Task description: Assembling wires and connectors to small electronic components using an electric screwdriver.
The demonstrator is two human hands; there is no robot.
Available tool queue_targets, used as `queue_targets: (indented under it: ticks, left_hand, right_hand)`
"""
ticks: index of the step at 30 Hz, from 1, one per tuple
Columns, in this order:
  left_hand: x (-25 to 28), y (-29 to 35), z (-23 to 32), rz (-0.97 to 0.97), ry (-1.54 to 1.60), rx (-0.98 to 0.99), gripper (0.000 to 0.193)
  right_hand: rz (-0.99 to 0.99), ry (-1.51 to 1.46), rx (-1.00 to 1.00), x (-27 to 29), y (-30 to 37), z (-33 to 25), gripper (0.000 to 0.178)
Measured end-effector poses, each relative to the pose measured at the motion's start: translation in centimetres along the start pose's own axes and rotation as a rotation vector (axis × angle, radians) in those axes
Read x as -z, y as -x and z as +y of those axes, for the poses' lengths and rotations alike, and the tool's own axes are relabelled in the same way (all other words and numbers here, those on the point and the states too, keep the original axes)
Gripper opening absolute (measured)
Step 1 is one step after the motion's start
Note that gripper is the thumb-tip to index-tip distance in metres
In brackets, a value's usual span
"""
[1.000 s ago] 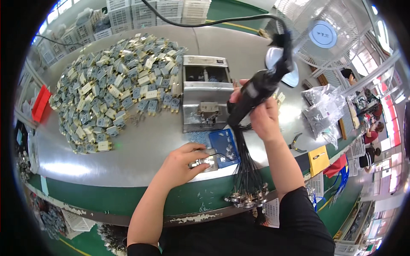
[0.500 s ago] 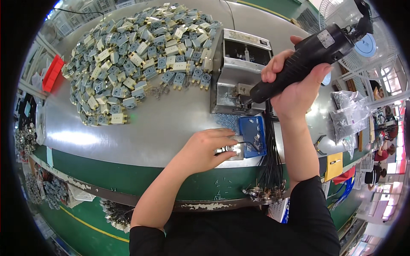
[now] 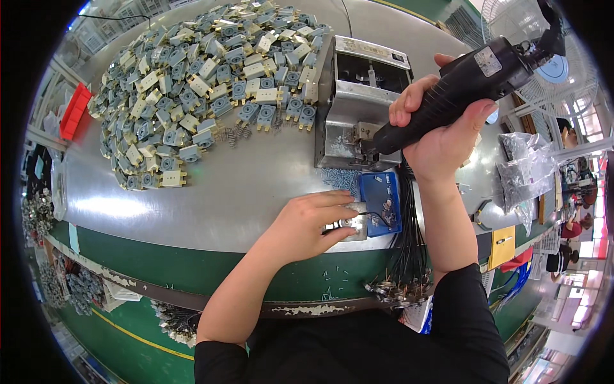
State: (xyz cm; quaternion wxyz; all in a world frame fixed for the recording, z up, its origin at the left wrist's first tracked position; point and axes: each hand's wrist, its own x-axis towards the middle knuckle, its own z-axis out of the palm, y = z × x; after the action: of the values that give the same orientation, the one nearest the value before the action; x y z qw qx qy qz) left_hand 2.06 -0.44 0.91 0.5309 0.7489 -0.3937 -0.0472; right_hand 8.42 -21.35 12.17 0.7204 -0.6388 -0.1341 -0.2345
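Observation:
My right hand is wrapped round a black electric screwdriver, held slanting with its nose down to the left. That nose is at the front outlet of a worn metal screw feeder; the bit's tip is hard to make out. Down by the table's front edge, my left hand closes its thumb and fingers on a small silvery metal part with a black wire. The part lies on a metal block, and the fingers cover much of it.
A large heap of grey and cream plug-like housings fills the table's left and back. Loose screws lie before the feeder. Beside the block is a blue tray of small metal pieces, with black cables hanging over the edge. Pliers lie right.
The view has shifted slightly. The screwdriver's nose stays at the feeder's outlet, and my left hand keeps its hold on the small metal part.

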Motion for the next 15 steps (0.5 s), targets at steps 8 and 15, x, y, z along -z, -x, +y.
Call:
queue_targets:
  ticks: [8, 15]
  left_hand:
    - [0.0, 0.1, 0.2, 0.003, -0.014, -0.017, 0.03]
    - [-0.1, 0.2, 0.2, 0.001, -0.013, -0.003, 0.03]
  right_hand:
    - [-0.032, -0.041, -0.009, 0.2, 0.3, 0.1, 0.101]
    - [-0.093, -0.076, -0.07, 0.1, 2.0, -0.8, 0.103]
